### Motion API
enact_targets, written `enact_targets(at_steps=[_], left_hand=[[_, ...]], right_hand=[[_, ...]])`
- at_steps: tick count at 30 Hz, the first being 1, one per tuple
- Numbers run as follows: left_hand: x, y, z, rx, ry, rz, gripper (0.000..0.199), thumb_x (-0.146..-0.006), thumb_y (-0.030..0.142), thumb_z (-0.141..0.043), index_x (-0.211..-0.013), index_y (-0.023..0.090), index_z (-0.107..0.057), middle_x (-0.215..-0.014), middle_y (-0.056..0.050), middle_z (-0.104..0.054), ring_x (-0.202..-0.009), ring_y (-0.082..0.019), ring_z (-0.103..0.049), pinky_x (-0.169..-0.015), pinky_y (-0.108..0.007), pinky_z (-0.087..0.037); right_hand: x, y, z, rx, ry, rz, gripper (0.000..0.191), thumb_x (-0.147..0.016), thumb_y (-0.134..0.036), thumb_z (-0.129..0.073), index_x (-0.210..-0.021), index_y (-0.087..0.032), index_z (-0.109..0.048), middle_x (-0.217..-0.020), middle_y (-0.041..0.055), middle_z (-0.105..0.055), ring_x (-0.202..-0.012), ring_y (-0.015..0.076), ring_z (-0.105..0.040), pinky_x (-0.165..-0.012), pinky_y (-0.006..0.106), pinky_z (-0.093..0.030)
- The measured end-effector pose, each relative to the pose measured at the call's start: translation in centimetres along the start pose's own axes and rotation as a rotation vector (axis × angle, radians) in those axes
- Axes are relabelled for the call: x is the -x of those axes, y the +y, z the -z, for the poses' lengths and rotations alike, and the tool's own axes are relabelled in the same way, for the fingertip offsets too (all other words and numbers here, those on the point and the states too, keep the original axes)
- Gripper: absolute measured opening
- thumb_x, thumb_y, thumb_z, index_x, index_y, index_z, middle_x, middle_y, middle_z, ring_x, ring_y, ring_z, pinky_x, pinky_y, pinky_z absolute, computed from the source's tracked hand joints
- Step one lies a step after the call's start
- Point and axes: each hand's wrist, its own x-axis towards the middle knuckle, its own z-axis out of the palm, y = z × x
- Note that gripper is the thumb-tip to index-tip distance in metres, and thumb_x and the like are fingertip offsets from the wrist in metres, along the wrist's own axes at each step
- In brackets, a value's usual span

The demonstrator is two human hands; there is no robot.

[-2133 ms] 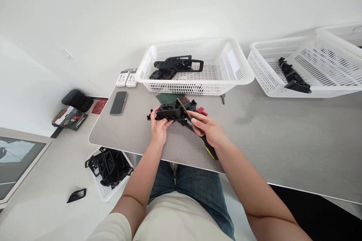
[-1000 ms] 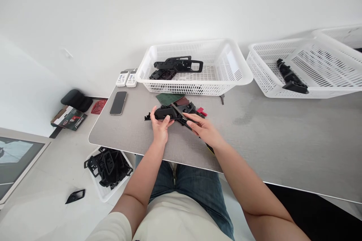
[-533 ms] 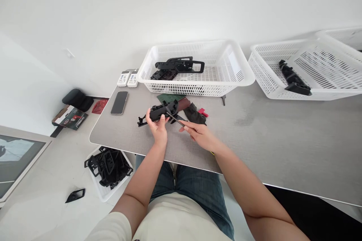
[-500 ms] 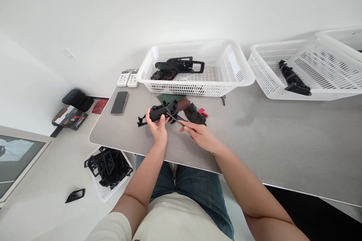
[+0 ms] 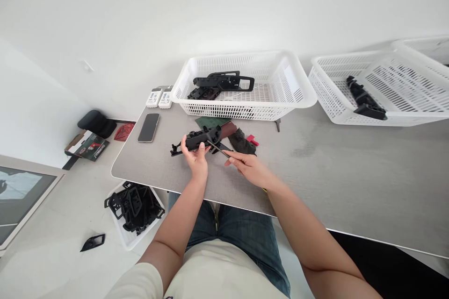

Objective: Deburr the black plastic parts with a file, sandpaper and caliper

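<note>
My left hand (image 5: 197,161) is closed around a long black plastic part (image 5: 198,139), holding it just over the table. In my right hand (image 5: 247,167) is a thin metal file (image 5: 220,150), pinched between thumb and fingers. Its far end touches the part's upper face near the right end. Behind the part lie a green abrasive sheet (image 5: 210,122) and a dark red one (image 5: 228,129). A crumpled black cloth (image 5: 242,141) and a small red piece (image 5: 252,140) are right of them.
At the back, a white basket (image 5: 245,111) holds several black parts; another basket (image 5: 336,112) with a black part stands to its right. A phone (image 5: 148,127) and white boxes (image 5: 159,98) lie left. A white bin (image 5: 131,243) of black parts stands on the floor.
The tip of the file has shifted very slightly along the part. My left hand keeps its hold, and the part stays in nearly the same place.
</note>
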Motion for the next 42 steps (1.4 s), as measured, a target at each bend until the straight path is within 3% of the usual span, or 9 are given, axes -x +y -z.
enact_targets(at_steps=[7,10,12,15,22,27,33,37,42], left_hand=[[-0.5,0.4,0.3,0.120,-0.011,0.111,0.081,-0.064,0.044,-0.077,-0.133,0.035,-0.035,-0.121,-0.007,-0.056,-0.090,-0.016,-0.065,-0.077,-0.031,-0.056],[-0.6,0.3,0.3,0.146,-0.116,0.217,0.070,-0.062,0.041,-0.078,-0.124,0.033,-0.046,-0.111,-0.004,-0.060,-0.082,-0.014,-0.065,-0.072,-0.029,-0.056],[-0.6,0.3,0.3,0.151,-0.216,0.318,0.063,-0.061,0.040,-0.079,-0.118,0.030,-0.052,-0.101,-0.002,-0.062,-0.073,-0.012,-0.064,-0.068,-0.028,-0.056],[-0.6,0.5,0.2,0.169,-0.293,0.419,0.065,-0.061,0.037,-0.078,-0.121,0.031,-0.052,-0.093,-0.001,-0.063,-0.069,-0.011,-0.064,-0.068,-0.028,-0.056],[0.2,1.5,-0.5,0.199,-0.239,0.496,0.100,-0.058,0.022,-0.082,-0.138,0.042,-0.025,-0.134,-0.004,-0.050,-0.105,-0.020,-0.062,-0.076,-0.029,-0.056],[0.3,1.4,-0.6,0.205,-0.253,0.519,0.106,-0.055,0.017,-0.082,-0.138,0.044,-0.022,-0.137,-0.003,-0.048,-0.111,-0.020,-0.058,-0.081,-0.029,-0.054],[0.0,1.1,-0.3,0.191,-0.250,0.354,0.105,-0.055,0.031,-0.084,-0.139,0.044,-0.022,-0.130,-0.004,-0.052,-0.107,-0.019,-0.060,-0.081,-0.030,-0.054],[-0.2,0.8,-0.1,0.097,-0.170,0.192,0.109,-0.055,0.041,-0.083,-0.142,0.040,-0.017,-0.131,-0.009,-0.052,-0.108,-0.020,-0.060,-0.083,-0.031,-0.053],[-0.5,0.2,0.1,0.020,-0.066,0.038,0.112,-0.057,0.045,-0.082,-0.144,0.030,-0.014,-0.131,-0.015,-0.051,-0.104,-0.020,-0.062,-0.088,-0.031,-0.050]], right_hand=[[-0.3,-0.3,0.5,-0.294,0.141,-0.039,0.054,-0.078,-0.046,-0.058,-0.126,-0.021,-0.060,-0.102,0.0082,-0.069,-0.045,0.0053,-0.032,-0.042,0.024,-0.029],[-0.5,-0.5,0.6,-0.416,0.209,-0.048,0.061,-0.075,-0.048,-0.062,-0.129,-0.019,-0.057,-0.072,0.0022,-0.067,-0.041,0.0058,-0.031,-0.041,0.024,-0.025],[-0.6,-0.6,0.6,-0.465,0.216,-0.064,0.069,-0.074,-0.049,-0.063,-0.133,-0.014,-0.053,-0.046,-0.0057,-0.049,-0.039,0.0075,-0.031,-0.042,0.025,-0.023],[-0.5,-0.8,0.5,-0.513,0.215,-0.077,0.077,-0.072,-0.050,-0.064,-0.135,-0.009,-0.050,-0.039,-0.0097,-0.036,-0.039,0.0083,-0.030,-0.043,0.025,-0.022],[-0.4,-1.4,0.2,-0.495,0.191,-0.086,0.078,-0.070,-0.049,-0.065,-0.134,-0.008,-0.051,-0.041,-0.0089,-0.039,-0.040,0.0084,-0.032,-0.044,0.025,-0.022],[-0.5,-1.2,0.1,-0.483,0.199,-0.075,0.075,-0.070,-0.048,-0.064,-0.133,-0.010,-0.052,-0.044,-0.0088,-0.040,-0.041,0.0079,-0.032,-0.043,0.025,-0.023],[-0.7,-0.7,0.1,-0.429,0.205,-0.072,0.068,-0.073,-0.047,-0.062,-0.132,-0.013,-0.055,-0.048,-0.0063,-0.049,-0.041,0.0074,-0.033,-0.042,0.024,-0.026],[-0.5,-0.4,0.6,-0.336,0.198,-0.031,0.060,-0.076,-0.047,-0.060,-0.130,-0.021,-0.056,-0.095,0.0055,-0.069,-0.044,0.0053,-0.036,-0.043,0.024,-0.032],[0.2,-0.3,1.3,0.110,0.146,0.122,0.044,-0.085,-0.038,-0.052,-0.126,-0.023,-0.061,-0.101,0.0068,-0.069,-0.075,0.0175,-0.059,-0.067,0.031,-0.047]])
